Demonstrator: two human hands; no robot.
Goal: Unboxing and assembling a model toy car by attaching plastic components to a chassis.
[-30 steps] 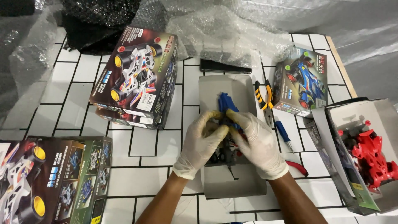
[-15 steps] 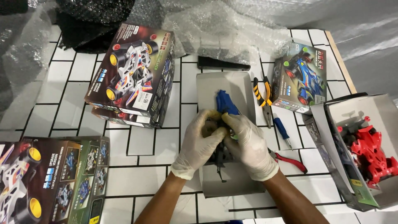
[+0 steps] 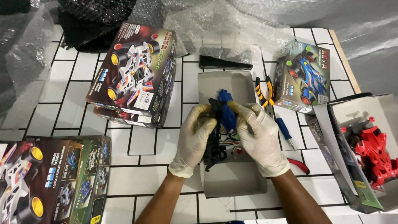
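Both gloved hands met over the middle of the white tiled table (image 3: 137, 145), clenched around a blue and black toy car (image 3: 224, 114). The left hand (image 3: 194, 135) gripped the car's dark left side, fingers curled in over the black chassis, while the right hand (image 3: 260, 132) grasped the blue body from the right, thumb and forefinger pinching near its upper end. The car was held just above an open grey cardboard tray (image 3: 232, 178), tilted with its blue nose pointing to the far side; small coloured wires showed beneath it, between the palms.

Just right of the tray lay yellow-handled pliers (image 3: 263, 92), and nearer, a blue-handled screwdriver (image 3: 285, 129) partly hidden by the right hand. Red-handled cutters (image 3: 299, 166) poked out near the right wrist. Farther right stood a small box with a blue racing car pictured (image 3: 304, 79), and at the right edge an open box (image 3: 352, 120) held a red toy car (image 3: 375, 155).

On the left, two stacked dark boxes picturing a white car (image 3: 134, 74) rested well apart from the hands. At the near left corner lay another large box (image 3: 45, 178) of the same kind, cut off by the frame. A flat black object (image 3: 224, 63) lay just beyond the tray, and sheets of clear bubble wrap (image 3: 232, 25) were heaped along the far edge of the table.
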